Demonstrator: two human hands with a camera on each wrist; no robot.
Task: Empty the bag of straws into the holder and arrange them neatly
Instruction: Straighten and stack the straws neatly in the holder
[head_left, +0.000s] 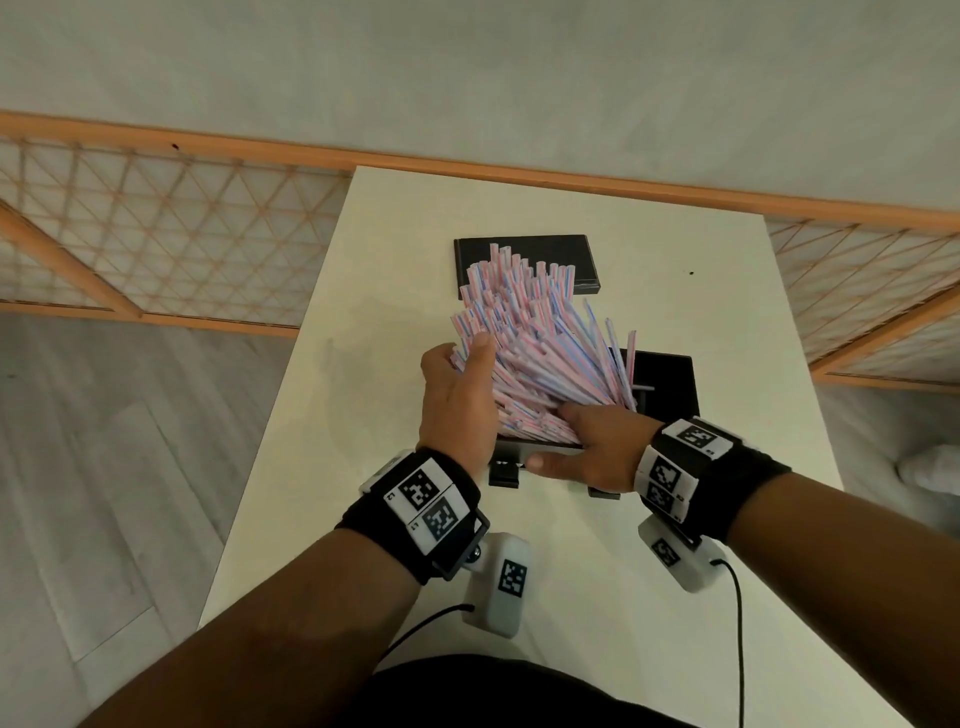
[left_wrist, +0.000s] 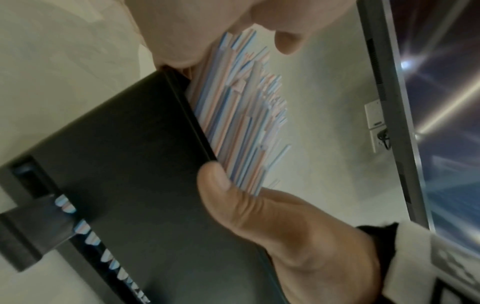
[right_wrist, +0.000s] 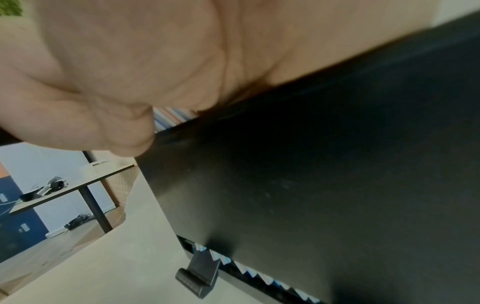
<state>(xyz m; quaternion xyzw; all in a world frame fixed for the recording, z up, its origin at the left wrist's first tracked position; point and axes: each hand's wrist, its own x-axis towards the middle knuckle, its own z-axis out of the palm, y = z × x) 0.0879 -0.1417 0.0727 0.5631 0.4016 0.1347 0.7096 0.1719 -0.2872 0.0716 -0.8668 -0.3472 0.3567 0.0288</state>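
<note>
On the head camera my left hand (head_left: 457, 395) curls round the left side of the straws (head_left: 535, 348), which fan out of the black holder (head_left: 670, 384) on the table (head_left: 649, 571). My right hand (head_left: 587, 452) pinches the holder's front rim, fingers inside, thumb outside. On the left wrist camera, fingers (left_wrist: 288, 41) bend over the straws. On the right wrist camera, my palm lies against the holder.

Pale grey wall (head_left: 467, 67), orange-framed wooden lattice partition (head_left: 171, 228) along it, grey plank floor (head_left: 93, 467), white rectangular table (head_left: 311, 519), second black-legged desk (right_wrist: 85, 179) beyond.
</note>
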